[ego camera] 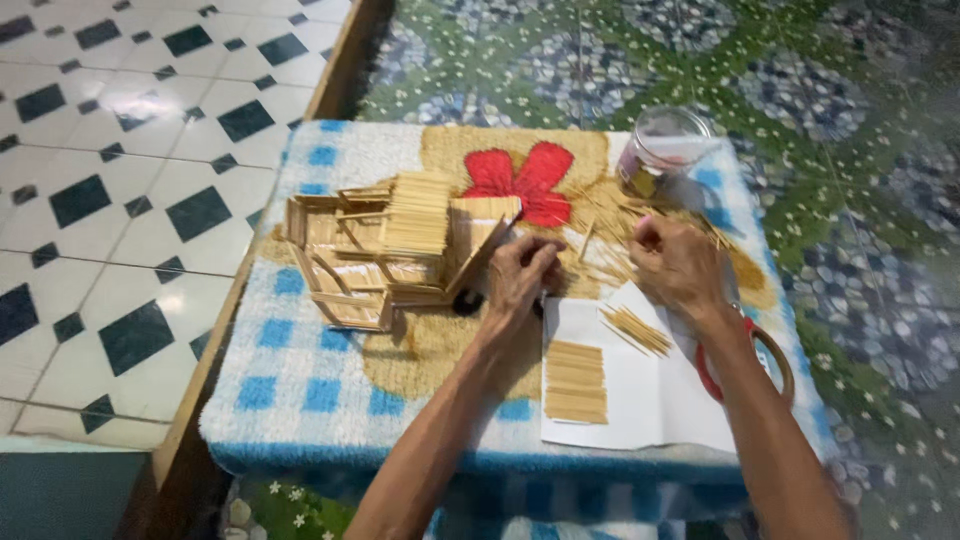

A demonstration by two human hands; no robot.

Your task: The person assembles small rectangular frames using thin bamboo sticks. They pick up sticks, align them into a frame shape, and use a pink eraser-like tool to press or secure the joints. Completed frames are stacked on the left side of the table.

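Towel-covered stool [300, 385] — left hand [520, 275] pinching stick house [395, 245]; right hand [680, 265] curled, contents unclear — clear jar [660, 150] behind.

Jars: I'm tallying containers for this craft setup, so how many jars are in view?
1. A clear jar stands at the far right corner of the towel-covered stand, beyond the right hand. Others may be out of frame.
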